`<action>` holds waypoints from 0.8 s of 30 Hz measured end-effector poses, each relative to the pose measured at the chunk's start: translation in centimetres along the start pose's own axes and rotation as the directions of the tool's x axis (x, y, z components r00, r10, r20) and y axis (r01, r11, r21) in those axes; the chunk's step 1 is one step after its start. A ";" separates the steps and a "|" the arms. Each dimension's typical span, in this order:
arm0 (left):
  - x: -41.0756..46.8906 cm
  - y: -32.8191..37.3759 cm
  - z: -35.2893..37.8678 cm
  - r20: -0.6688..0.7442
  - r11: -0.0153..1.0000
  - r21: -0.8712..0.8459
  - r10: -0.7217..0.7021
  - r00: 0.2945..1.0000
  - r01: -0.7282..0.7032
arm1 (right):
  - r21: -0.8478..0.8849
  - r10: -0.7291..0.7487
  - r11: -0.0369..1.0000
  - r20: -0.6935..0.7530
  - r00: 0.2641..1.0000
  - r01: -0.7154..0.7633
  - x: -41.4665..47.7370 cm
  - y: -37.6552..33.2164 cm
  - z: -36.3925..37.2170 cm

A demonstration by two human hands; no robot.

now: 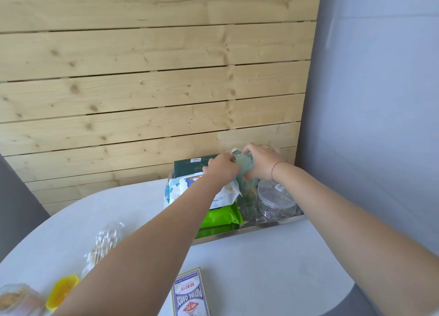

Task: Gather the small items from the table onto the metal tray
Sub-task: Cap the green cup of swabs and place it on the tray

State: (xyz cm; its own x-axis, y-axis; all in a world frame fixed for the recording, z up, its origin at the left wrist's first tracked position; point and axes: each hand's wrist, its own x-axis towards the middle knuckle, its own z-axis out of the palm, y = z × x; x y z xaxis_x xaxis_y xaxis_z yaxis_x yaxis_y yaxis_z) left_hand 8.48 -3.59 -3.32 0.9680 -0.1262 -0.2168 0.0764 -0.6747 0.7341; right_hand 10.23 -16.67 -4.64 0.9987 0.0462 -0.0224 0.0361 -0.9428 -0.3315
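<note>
The metal tray (266, 225) lies at the far side of the white table (261, 268), against the wood wall. Both hands reach over it and hold a crinkly green-tinted transparent packet (245, 185) upright above the tray. My left hand (222, 169) grips its upper left edge. My right hand (260, 162) grips its top from the right. In the tray lie a white wipes pack (190, 185), a bright green pack (219, 214), a dark green box (190, 166) and a clear round lidded container (275, 198).
Near the front edge lies a box of playing cards (190, 294). On the left are a clear bag of cotton swabs (104, 244), a yellow-lidded jar (61, 289) and another jar (16, 296). A grey wall stands to the right.
</note>
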 end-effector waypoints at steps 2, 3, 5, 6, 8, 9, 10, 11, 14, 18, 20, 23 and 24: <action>0.3 -0.1 0.1 -0.035 0.996 0.094 0.008 0.999 -0.005 | -0.048 0.015 0.999 -0.006 1.000 -0.015 0.3 0.3 0.8; 0.6 -0.1 0.2 -0.052 0.992 0.124 0.023 0.998 -0.016 | -0.067 0.016 0.998 -0.010 1.000 -0.017 0.3 0.5 1.2; 0.9 -0.2 0.4 -0.056 0.982 0.189 0.038 0.998 -0.026 | -0.135 0.000 0.991 -0.035 0.999 -0.004 0.1 0.6 1.7; 1.0 -0.3 0.5 -0.051 0.975 0.218 0.047 0.998 -0.034 | -0.171 -0.013 0.985 -0.053 0.999 0.003 0.1 0.6 1.8; 1.2 -0.5 0.5 -0.037 0.961 0.275 0.050 0.998 -0.038 | -0.223 -0.027 0.975 -0.080 0.996 0.008 0.3 0.5 2.1; 1.2 -0.5 0.6 -0.032 0.952 0.301 0.063 0.998 -0.050 | -0.237 -0.026 0.971 -0.087 0.996 0.005 0.4 0.5 2.1; 1.2 -0.5 0.6 -0.028 0.945 0.320 0.077 0.997 -0.064 | -0.249 -0.022 0.969 -0.088 0.996 0.000 0.4 0.4 2.0; 1.0 -0.6 0.6 -0.019 0.937 0.342 0.090 0.996 -0.078 | -0.260 -0.014 0.966 -0.079 0.997 -0.007 0.4 0.3 1.9; 1.0 -0.8 0.6 -0.002 0.930 0.355 0.098 0.995 -0.091 | -0.277 0.007 0.961 -0.052 0.999 -0.021 0.3 0.1 1.8; 0.1 -1.5 -0.1 -0.109 0.953 0.286 0.133 0.985 -0.097 | -0.274 0.041 0.960 -0.053 0.998 -0.054 -0.8 -0.5 1.3; -1.3 -2.1 -0.9 -0.211 0.967 0.220 0.177 0.961 -0.130 | -0.250 0.033 0.966 -0.119 0.992 -0.062 -2.2 -1.3 0.7; -4.5 -3.9 -2.5 -0.324 0.972 0.136 0.225 0.919 -0.190 | -0.108 -0.056 0.994 -0.293 0.955 0.025 -5.3 -4.4 0.4; -6.0 -4.9 -3.2 -0.353 0.972 0.118 0.231 0.907 -0.201 | -0.044 -0.107 0.994 -0.340 0.934 0.098 -6.5 -6.3 0.7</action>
State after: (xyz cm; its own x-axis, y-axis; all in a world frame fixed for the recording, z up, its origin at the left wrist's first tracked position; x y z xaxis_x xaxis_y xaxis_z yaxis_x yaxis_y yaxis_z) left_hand 3.02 2.81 -3.56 0.9797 -0.0135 0.2001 -0.1490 -0.7168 0.6812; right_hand 3.48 -10.82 -3.06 0.9415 0.0320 0.3355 0.1357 -0.9472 -0.2905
